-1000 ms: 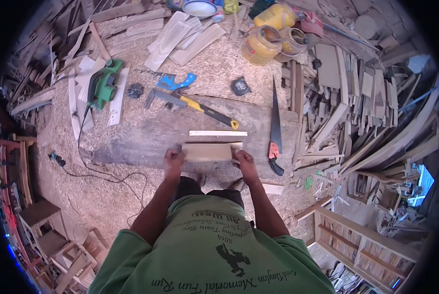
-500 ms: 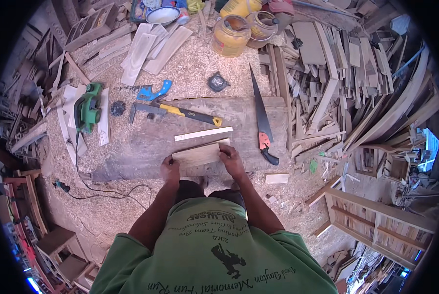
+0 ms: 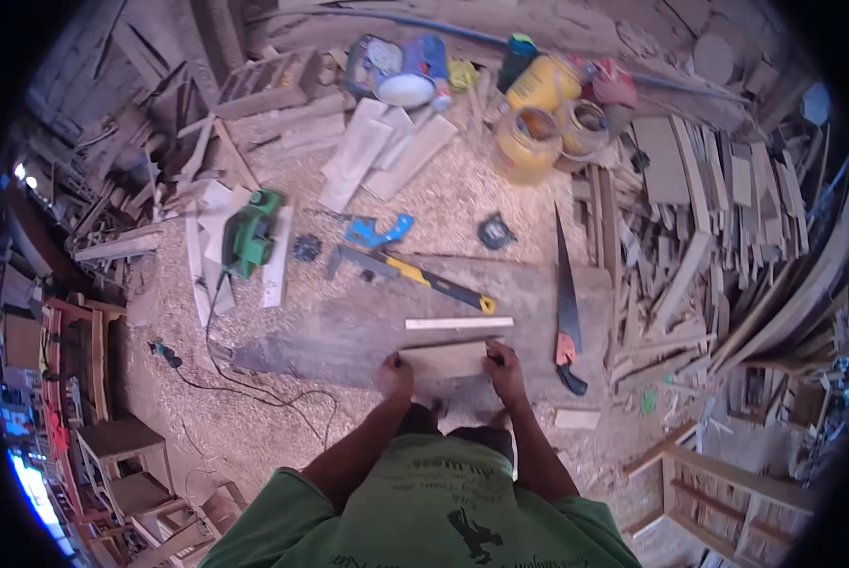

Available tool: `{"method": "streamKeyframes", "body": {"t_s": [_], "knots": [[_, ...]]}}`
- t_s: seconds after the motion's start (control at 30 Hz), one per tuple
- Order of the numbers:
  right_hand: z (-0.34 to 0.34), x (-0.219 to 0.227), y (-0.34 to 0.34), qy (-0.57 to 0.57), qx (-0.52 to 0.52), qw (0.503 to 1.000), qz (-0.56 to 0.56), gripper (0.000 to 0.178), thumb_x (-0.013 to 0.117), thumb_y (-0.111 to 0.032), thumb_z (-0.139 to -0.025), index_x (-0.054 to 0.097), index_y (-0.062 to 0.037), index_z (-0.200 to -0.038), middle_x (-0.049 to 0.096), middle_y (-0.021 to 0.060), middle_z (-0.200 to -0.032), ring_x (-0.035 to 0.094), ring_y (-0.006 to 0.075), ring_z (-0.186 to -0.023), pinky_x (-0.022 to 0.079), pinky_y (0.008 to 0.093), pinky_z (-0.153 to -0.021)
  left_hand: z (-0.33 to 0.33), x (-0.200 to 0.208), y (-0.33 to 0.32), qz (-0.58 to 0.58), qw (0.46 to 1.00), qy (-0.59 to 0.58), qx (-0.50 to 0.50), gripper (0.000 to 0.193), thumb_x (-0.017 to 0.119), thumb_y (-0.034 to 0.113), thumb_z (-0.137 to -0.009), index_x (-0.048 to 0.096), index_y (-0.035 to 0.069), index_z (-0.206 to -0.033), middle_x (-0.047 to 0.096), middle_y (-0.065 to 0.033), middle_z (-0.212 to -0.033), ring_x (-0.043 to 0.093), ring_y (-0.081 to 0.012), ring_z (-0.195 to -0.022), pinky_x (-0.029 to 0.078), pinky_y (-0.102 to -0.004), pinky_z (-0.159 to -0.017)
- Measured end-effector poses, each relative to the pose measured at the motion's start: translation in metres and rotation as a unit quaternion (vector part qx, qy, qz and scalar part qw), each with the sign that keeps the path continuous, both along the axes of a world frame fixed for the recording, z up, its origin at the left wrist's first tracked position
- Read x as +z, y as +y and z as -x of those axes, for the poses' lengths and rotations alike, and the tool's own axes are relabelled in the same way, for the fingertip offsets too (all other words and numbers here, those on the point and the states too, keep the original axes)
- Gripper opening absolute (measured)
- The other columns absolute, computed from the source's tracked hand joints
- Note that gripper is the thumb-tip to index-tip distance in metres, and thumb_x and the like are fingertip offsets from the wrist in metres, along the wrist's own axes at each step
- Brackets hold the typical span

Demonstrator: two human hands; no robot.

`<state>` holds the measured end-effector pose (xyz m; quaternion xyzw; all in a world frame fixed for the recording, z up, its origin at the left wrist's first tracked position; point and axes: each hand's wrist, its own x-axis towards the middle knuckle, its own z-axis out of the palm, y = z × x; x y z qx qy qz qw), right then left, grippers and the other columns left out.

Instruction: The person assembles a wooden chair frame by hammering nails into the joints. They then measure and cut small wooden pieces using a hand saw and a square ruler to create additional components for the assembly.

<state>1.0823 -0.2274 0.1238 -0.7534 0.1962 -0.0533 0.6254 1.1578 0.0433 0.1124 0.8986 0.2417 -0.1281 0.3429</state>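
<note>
Close in front of my body I hold a short, pale wooden board [image 3: 446, 361] by its two ends. My left hand [image 3: 397, 377] is closed on the left end, and my right hand [image 3: 506, 367] pinches the right end. Just beyond the board a thin, light wood strip [image 3: 459, 323] lies on the dark workbench plank [image 3: 348, 331]. Farther off rests a hammer [image 3: 415, 276] with a yellow and black handle. To the right of my right hand is a handsaw [image 3: 566, 284] with an orange and black grip.
A green electric planer [image 3: 251, 237] with a trailing cord sits at left. Near the hammer are a blue-handled tool [image 3: 379, 230] and a black tape measure [image 3: 496, 230]. Yellow jars [image 3: 528, 147] and loose boards [image 3: 358, 156] stand farther back. Scrap wood [image 3: 699, 218] is heaped at right.
The whole view has shifted, so the bench and tools appear farther right and lower. The board in my hands looks more level. Both hands keep their hold.
</note>
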Motion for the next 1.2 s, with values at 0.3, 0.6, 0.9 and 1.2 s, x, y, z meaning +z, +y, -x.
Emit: {"method": "streamKeyframes", "body": {"t_s": [0.3,0.6,0.9,1.2], "knots": [[0.0,0.003,-0.008,-0.007,-0.016,0.989,-0.15,0.031,0.08,-0.001,-0.091,0.074,-0.0033,-0.122,0.071,0.0003,-0.107,0.065,0.0118,-0.095,0.055,0.0308,-0.086,0.002,0.024,-0.014,0.009,1.0,0.02,0.012,0.032,0.067,0.025,-0.088,0.085,0.017,-0.114,0.08,-0.0223,-0.105,0.078,-0.0449,-0.1,0.061,-0.0557,-0.088],[-0.005,0.001,-0.009,0.043,-0.015,0.975,-0.215,0.037,0.079,0.0,-0.093,0.072,-0.005,-0.129,0.069,-0.0003,-0.106,0.063,0.0097,-0.089,0.054,0.0288,-0.075,0.001,0.055,-0.017,0.034,0.999,0.029,-0.004,0.037,0.061,0.022,-0.093,0.082,0.017,-0.123,0.079,-0.0264,-0.112,0.075,-0.0505,-0.11,0.06,-0.0606,-0.096],[-0.006,0.006,-0.008,0.04,-0.019,0.982,-0.183,0.039,0.083,-0.004,-0.091,0.071,-0.004,-0.129,0.069,0.0003,-0.109,0.063,0.011,-0.095,0.055,0.03,-0.083,0.005,0.037,-0.02,-0.006,1.0,0.009,-0.006,0.036,0.06,0.023,-0.096,0.081,0.007,-0.121,0.078,-0.03,-0.112,0.075,-0.0514,-0.107,0.06,-0.061,-0.096],[-0.005,-0.009,-0.009,0.021,0.002,0.985,-0.172,0.037,0.081,-0.001,-0.092,0.073,-0.0037,-0.128,0.071,0.0002,-0.109,0.065,0.0108,-0.098,0.055,0.0299,-0.085,0.015,0.039,-0.021,0.019,0.998,-0.034,0.041,0.031,0.065,0.024,-0.093,0.083,0.003,-0.106,0.079,-0.0288,-0.097,0.077,-0.0513,-0.097,0.061,-0.0599,-0.09]]}}
